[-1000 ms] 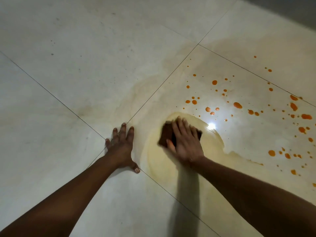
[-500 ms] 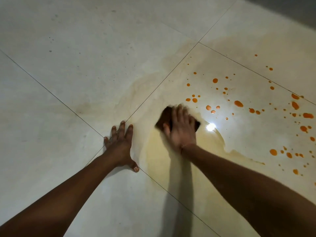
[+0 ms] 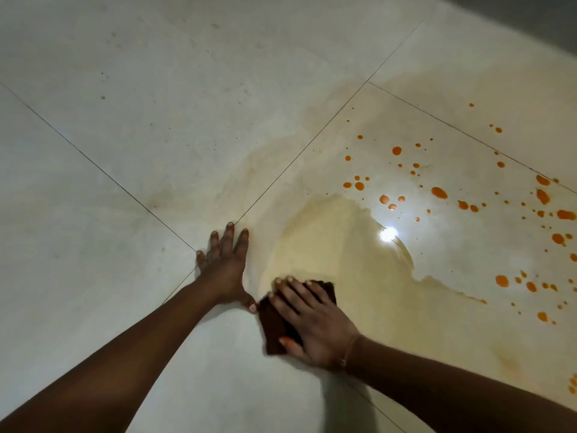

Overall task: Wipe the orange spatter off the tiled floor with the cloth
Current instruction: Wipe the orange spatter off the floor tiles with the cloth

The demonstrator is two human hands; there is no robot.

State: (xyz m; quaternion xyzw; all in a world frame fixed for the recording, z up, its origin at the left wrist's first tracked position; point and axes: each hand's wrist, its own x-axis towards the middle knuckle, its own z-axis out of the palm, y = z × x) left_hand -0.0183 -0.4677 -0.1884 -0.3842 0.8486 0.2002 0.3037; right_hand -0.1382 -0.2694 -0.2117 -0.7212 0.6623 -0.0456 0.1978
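Observation:
My right hand (image 3: 315, 326) lies flat on a dark brown cloth (image 3: 274, 326) and presses it to the pale tiled floor (image 3: 125, 151), near the lower middle of the view. Most of the cloth is hidden under my fingers and palm. Orange spatter (image 3: 437, 192) dots the tile to the upper right, several drops large and small. A yellowish wet smear (image 3: 337, 245) spreads between the cloth and the drops. My left hand (image 3: 224, 264) rests flat on the floor with fingers spread, its thumb almost touching the cloth's left edge.
Thin dark grout lines (image 3: 299, 154) cross near my left hand. A bright light reflection (image 3: 388, 235) glints on the wet tile. More orange drops (image 3: 524, 284) lie at the far right. A dark wall base (image 3: 530, 23) runs across the top right corner.
My right hand has dragged the cloth back toward me and to the left, away from the drops, leaving a wider wet smear. My left hand has stayed planted.

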